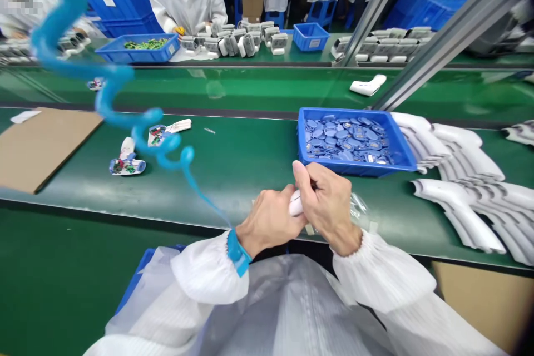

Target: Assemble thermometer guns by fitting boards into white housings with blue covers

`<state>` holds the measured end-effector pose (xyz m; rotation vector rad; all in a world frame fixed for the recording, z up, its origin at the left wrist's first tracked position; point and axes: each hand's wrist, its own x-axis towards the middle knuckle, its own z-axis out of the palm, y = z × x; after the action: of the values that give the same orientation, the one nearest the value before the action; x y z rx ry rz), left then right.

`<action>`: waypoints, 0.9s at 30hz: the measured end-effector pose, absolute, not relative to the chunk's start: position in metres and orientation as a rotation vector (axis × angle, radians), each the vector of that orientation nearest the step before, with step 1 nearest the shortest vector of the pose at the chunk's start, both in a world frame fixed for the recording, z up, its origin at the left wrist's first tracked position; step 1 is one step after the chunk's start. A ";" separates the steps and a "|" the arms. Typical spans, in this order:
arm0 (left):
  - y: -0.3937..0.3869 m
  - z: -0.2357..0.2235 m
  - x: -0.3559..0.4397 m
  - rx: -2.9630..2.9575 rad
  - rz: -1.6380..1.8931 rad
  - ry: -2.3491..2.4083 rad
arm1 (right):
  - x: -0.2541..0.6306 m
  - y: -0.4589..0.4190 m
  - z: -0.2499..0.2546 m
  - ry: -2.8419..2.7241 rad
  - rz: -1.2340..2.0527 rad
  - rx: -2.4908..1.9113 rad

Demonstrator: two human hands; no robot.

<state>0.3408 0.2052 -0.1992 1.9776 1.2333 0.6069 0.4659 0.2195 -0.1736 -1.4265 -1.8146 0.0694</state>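
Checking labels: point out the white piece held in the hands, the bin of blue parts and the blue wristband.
White piece (pixel 296 204): head view, on its exposed rounded end.
Blue bin (pixel 362 168): head view, on its near wall.
Blue wristband (pixel 238 253): head view, on its outer face.

The scene is brightly lit, with pale glare reflected from the green worktop (pixel 233 172) at left. The coiled blue cord (pixel 108 73) is blurred (most heavily at upper left), and the right-hand corners are darkened.
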 end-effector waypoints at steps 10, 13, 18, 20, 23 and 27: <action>0.214 -0.203 0.336 1.992 0.659 1.190 | 0.466 0.227 -0.171 -1.696 0.020 -1.400; 0.214 -0.200 0.335 1.809 0.707 1.143 | 0.470 0.225 -0.168 -1.676 0.139 -1.480; 0.214 -0.190 0.323 1.817 0.724 1.118 | 0.489 0.225 -0.165 -1.888 0.407 -1.451; 0.214 -0.187 0.308 1.860 0.694 1.231 | 0.509 0.238 -0.162 -1.867 0.391 -1.508; 0.219 -0.185 0.285 1.929 0.693 1.400 | 0.545 0.276 -0.157 -1.980 0.237 -1.687; 0.230 -0.186 0.281 2.296 0.511 1.578 | 0.566 0.337 -0.159 -2.293 0.174 -1.845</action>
<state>0.2815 0.2299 -0.1858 2.2960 1.5783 0.5110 0.5656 0.3371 -0.1594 -1.8455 -2.2929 0.1743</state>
